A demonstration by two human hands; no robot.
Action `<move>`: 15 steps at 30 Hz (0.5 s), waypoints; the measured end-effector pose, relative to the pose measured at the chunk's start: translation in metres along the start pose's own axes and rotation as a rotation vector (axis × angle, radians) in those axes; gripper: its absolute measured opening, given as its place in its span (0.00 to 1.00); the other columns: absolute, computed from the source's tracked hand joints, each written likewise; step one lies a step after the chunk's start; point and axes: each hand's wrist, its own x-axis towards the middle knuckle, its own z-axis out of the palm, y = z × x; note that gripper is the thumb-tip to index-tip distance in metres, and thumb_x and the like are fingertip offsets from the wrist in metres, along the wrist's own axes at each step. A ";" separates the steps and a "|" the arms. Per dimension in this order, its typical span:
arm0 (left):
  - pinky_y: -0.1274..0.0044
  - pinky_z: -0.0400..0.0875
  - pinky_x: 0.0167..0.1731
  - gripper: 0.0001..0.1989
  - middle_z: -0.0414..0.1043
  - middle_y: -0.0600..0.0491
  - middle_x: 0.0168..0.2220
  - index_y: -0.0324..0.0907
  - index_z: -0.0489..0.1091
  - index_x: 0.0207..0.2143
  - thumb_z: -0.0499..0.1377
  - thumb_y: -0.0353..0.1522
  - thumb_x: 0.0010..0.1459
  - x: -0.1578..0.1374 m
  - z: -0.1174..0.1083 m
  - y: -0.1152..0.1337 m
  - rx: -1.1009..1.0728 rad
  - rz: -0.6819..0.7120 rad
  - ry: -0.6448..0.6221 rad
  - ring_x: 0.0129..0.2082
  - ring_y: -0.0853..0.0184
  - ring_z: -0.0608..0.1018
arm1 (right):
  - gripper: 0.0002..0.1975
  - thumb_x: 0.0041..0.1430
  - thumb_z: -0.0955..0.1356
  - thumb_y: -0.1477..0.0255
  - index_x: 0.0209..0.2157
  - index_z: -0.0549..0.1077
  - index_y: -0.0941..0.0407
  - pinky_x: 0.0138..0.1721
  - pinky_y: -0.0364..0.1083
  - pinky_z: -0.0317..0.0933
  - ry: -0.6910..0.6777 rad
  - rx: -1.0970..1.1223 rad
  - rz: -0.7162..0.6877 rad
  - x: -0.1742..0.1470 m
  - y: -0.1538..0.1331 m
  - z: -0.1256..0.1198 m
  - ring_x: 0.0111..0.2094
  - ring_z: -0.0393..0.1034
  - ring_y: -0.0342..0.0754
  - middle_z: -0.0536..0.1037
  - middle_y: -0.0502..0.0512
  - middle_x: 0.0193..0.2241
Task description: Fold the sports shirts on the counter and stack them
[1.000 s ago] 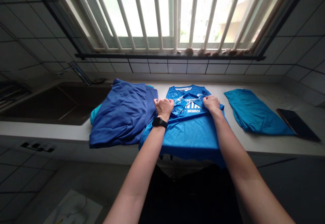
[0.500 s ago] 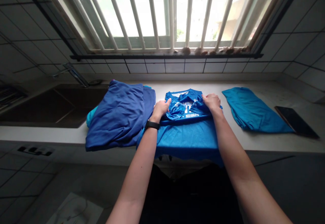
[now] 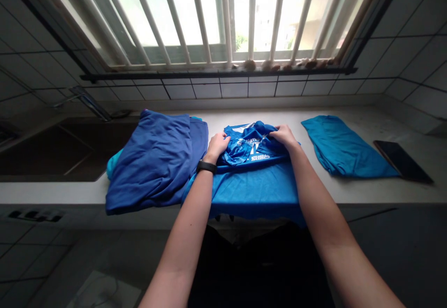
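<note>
Shirt [image 3: 256,188], bright blue with white lettering, lay on the white countertop [image 3: 349,194], directly in front of the person, with its lower portion hanging over the front edge. The upper portion was gathered in loose folds, which partly hid the lettering. The left hand [image 3: 218,145] was closed on the left edge of the gathered fabric, with a black wristwatch [image 3: 206,166] on the same arm. The right hand [image 3: 284,137] pinched the fabric at the upper right, near the collar, between thumb and fingers. To the left, a dark blue garment [image 3: 157,164] lay just beside the left forearm, overlapping the right end of the sink [image 3: 42,168]; teal fabric [image 3: 112,164] protruded from beneath it. A faucet [image 3: 91,104] stood behind the sink. To the right, apart from the right arm, lay a folded teal garment [image 3: 349,152], its lower right corner meeting a dark, flat rectangular object [image 3: 403,161]. A barred window [image 3: 252,15] was located above the countertop.
</note>
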 end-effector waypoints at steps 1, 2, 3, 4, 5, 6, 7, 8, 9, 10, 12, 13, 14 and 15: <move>0.72 0.71 0.50 0.07 0.82 0.44 0.41 0.43 0.75 0.34 0.59 0.34 0.62 0.002 0.000 0.000 -0.043 0.006 0.047 0.50 0.53 0.81 | 0.05 0.53 0.71 0.71 0.27 0.78 0.58 0.32 0.44 0.66 -0.003 0.083 0.015 -0.001 -0.001 0.000 0.29 0.74 0.50 0.77 0.52 0.23; 0.72 0.71 0.50 0.06 0.82 0.46 0.40 0.43 0.74 0.34 0.58 0.34 0.62 0.004 -0.001 0.000 -0.109 0.005 0.109 0.49 0.55 0.81 | 0.08 0.54 0.72 0.68 0.25 0.76 0.58 0.31 0.44 0.65 -0.003 0.166 0.021 -0.001 -0.002 -0.001 0.27 0.72 0.48 0.75 0.51 0.22; 0.72 0.71 0.49 0.06 0.81 0.47 0.38 0.43 0.72 0.35 0.57 0.33 0.63 0.006 -0.001 -0.001 -0.199 0.000 0.177 0.47 0.58 0.81 | 0.10 0.55 0.72 0.65 0.25 0.75 0.57 0.30 0.44 0.65 0.008 0.238 0.013 -0.001 -0.003 -0.001 0.27 0.70 0.48 0.74 0.50 0.21; 0.73 0.72 0.48 0.05 0.79 0.50 0.36 0.43 0.71 0.35 0.56 0.32 0.63 0.008 -0.002 -0.001 -0.306 -0.009 0.239 0.44 0.60 0.80 | 0.11 0.55 0.71 0.64 0.25 0.75 0.57 0.31 0.43 0.65 0.033 0.291 -0.009 -0.001 -0.004 -0.001 0.27 0.70 0.48 0.74 0.50 0.21; 0.74 0.72 0.46 0.03 0.76 0.52 0.33 0.43 0.69 0.35 0.56 0.31 0.63 0.010 -0.003 -0.002 -0.424 -0.019 0.289 0.40 0.63 0.79 | 0.10 0.56 0.70 0.65 0.26 0.75 0.57 0.33 0.44 0.66 0.070 0.323 -0.040 0.000 -0.005 -0.001 0.29 0.71 0.48 0.75 0.50 0.22; 0.75 0.73 0.44 0.01 0.74 0.54 0.32 0.43 0.67 0.36 0.56 0.29 0.62 0.012 -0.004 -0.002 -0.542 -0.025 0.326 0.38 0.65 0.78 | 0.09 0.57 0.68 0.66 0.28 0.76 0.57 0.35 0.44 0.67 0.114 0.336 -0.074 0.001 -0.006 -0.002 0.32 0.72 0.49 0.76 0.50 0.24; 0.76 0.73 0.43 0.03 0.72 0.56 0.30 0.44 0.65 0.36 0.56 0.27 0.60 0.013 -0.005 -0.002 -0.647 -0.022 0.350 0.36 0.67 0.77 | 0.09 0.57 0.67 0.67 0.30 0.77 0.57 0.39 0.44 0.68 0.164 0.339 -0.107 0.002 -0.006 -0.002 0.35 0.73 0.50 0.78 0.51 0.26; 0.77 0.73 0.42 0.06 0.71 0.57 0.30 0.44 0.64 0.35 0.56 0.25 0.57 0.014 -0.006 -0.001 -0.726 -0.011 0.362 0.35 0.68 0.77 | 0.10 0.58 0.66 0.68 0.32 0.78 0.57 0.42 0.45 0.68 0.210 0.338 -0.134 0.003 -0.007 -0.003 0.39 0.74 0.51 0.80 0.51 0.29; 0.77 0.73 0.43 0.08 0.70 0.57 0.30 0.45 0.62 0.33 0.56 0.23 0.54 0.014 -0.008 -0.001 -0.773 0.005 0.367 0.35 0.69 0.76 | 0.11 0.58 0.64 0.69 0.35 0.78 0.57 0.45 0.46 0.68 0.241 0.338 -0.158 0.004 -0.008 -0.004 0.42 0.74 0.52 0.81 0.52 0.32; 0.77 0.73 0.44 0.10 0.69 0.58 0.30 0.45 0.61 0.31 0.55 0.22 0.50 0.012 -0.010 0.000 -0.792 0.026 0.369 0.36 0.69 0.76 | 0.13 0.58 0.63 0.70 0.37 0.79 0.57 0.47 0.47 0.68 0.256 0.339 -0.175 0.005 -0.008 -0.005 0.44 0.74 0.53 0.82 0.52 0.35; 0.76 0.73 0.46 0.12 0.69 0.57 0.30 0.45 0.58 0.28 0.54 0.20 0.45 0.008 -0.013 0.002 -0.781 0.062 0.356 0.39 0.68 0.77 | 0.15 0.58 0.63 0.71 0.40 0.79 0.57 0.49 0.48 0.68 0.244 0.351 -0.196 0.005 -0.010 -0.006 0.46 0.74 0.54 0.82 0.53 0.38; 0.76 0.73 0.47 0.12 0.71 0.56 0.31 0.45 0.58 0.28 0.54 0.20 0.44 0.005 -0.015 0.003 -0.773 0.073 0.339 0.41 0.68 0.78 | 0.15 0.58 0.63 0.71 0.41 0.79 0.57 0.49 0.49 0.69 0.226 0.357 -0.198 0.004 -0.010 -0.007 0.46 0.74 0.55 0.82 0.54 0.38; 0.75 0.73 0.48 0.12 0.73 0.56 0.33 0.45 0.57 0.28 0.54 0.21 0.45 0.001 -0.017 0.004 -0.774 0.084 0.308 0.43 0.67 0.78 | 0.14 0.59 0.64 0.71 0.41 0.79 0.57 0.48 0.49 0.69 0.205 0.360 -0.195 0.002 -0.010 -0.007 0.45 0.74 0.55 0.82 0.54 0.38; 0.75 0.73 0.48 0.12 0.76 0.54 0.37 0.45 0.58 0.30 0.54 0.21 0.46 -0.002 -0.018 0.005 -0.789 0.097 0.265 0.45 0.67 0.79 | 0.13 0.59 0.64 0.70 0.41 0.79 0.56 0.48 0.49 0.69 0.186 0.361 -0.190 0.001 -0.010 -0.007 0.45 0.74 0.55 0.82 0.54 0.38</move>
